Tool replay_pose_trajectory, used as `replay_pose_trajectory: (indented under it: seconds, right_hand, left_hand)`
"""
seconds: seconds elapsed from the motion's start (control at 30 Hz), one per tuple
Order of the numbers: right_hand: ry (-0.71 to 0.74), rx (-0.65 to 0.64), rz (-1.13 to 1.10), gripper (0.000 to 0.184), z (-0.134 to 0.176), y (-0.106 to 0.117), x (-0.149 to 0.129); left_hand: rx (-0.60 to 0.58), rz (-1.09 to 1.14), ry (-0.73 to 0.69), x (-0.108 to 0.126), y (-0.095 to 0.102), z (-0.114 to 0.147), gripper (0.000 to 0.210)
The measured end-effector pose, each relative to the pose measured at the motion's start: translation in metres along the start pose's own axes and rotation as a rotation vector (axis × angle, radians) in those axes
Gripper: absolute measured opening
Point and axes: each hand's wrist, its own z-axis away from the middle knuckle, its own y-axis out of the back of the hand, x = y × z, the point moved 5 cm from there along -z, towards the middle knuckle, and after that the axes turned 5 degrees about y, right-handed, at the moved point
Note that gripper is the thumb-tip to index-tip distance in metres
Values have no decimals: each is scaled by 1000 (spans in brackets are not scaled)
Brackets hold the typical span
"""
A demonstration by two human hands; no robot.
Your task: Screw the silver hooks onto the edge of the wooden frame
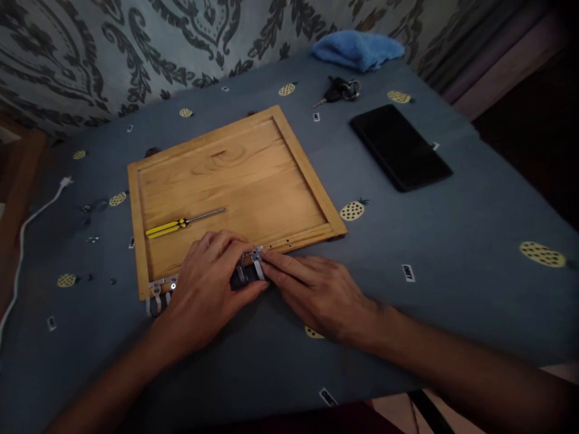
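A framed wooden panel (226, 175) lies flat on the cloth. On its near edge sits a small metal double hook (257, 256), with its prongs pointing toward me. My left hand (210, 280) curls over that edge, fingertips and thumb closed about the hook's left side. From the right, my right hand (323, 289) pinches at the same hook with fingers and thumb together. Another metal hook (157, 292) is on the left end of the edge, partly behind my left hand. A yellow and black screwdriver (183, 223) rests on the panel, its tip pointing right.
A black tablet-like slab (400, 147) lies to the right on the patterned tablecloth (452, 241). Behind it are keys (339, 90) and a blue cloth (359, 49). Small metal bits (93, 240) and a white cable (27, 223) are at left. Patterned fabric hangs behind.
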Motion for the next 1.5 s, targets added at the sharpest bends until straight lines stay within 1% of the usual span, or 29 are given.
replay_pose_trajectory:
  seconds: [0.07, 0.27, 0.47, 0.67, 0.73, 0.83, 0.93, 1.0, 1.07, 1.1, 1.2, 1.27, 1.33, 1.4, 1.5]
  right_hand:
    - [-7, 11, -17, 30, 1, 1, 1]
    - [9, -40, -12, 31, 2, -1, 2]
    - [18, -52, 5, 32, 1, -3, 1]
    - [15, -107, 40, 34, 2, -6, -1]
    - [31, -95, 62, 33, 2, -5, -2]
    - [53, -86, 85, 33, -1, -2, -2]
    - [63, -82, 101, 32, -3, -1, -3]
    - [67, -88, 123, 33, -2, -2, -4]
    - [82, -60, 151, 37, 0, -2, -5]
    - [89, -27, 159, 38, 1, -3, -4]
    - [126, 1, 177, 40, 3, -9, 0]
    - [156, 30, 215, 41, 4, -11, 3]
    - [201, 52, 239, 42, 5, -13, 5]
    - [223, 41, 241, 41, 6, -14, 7]
    - [196, 32, 200, 40, 7, -17, 11]
  left_hand:
    - [-4, 2, -6, 0, 0, 0, 23]
    - [17, -2, -28, -1, -1, 1, 26]
    - [42, -3, -40, 0, 0, 0, 26]
    - [59, -28, -38, 0, -1, 2, 30]
    - [99, -47, -47, -2, 5, 5, 34]
    - [259, -71, -38, -12, 29, 11, 33]
    - [420, -41, 41, -39, 60, 22, 22]
    - [525, -9, 152, -70, 78, 34, 17]
    - [661, 94, 307, -110, 94, 51, 16]
    - [720, 189, 390, -133, 99, 61, 15]
    - [839, 205, 504, -193, 113, 93, 17]
    - [873, 214, 573, -228, 116, 114, 20]
    - [871, 230, 632, -255, 111, 130, 32]
    - [836, 243, 667, -271, 102, 139, 37]
    - [757, 231, 663, -280, 86, 139, 37]
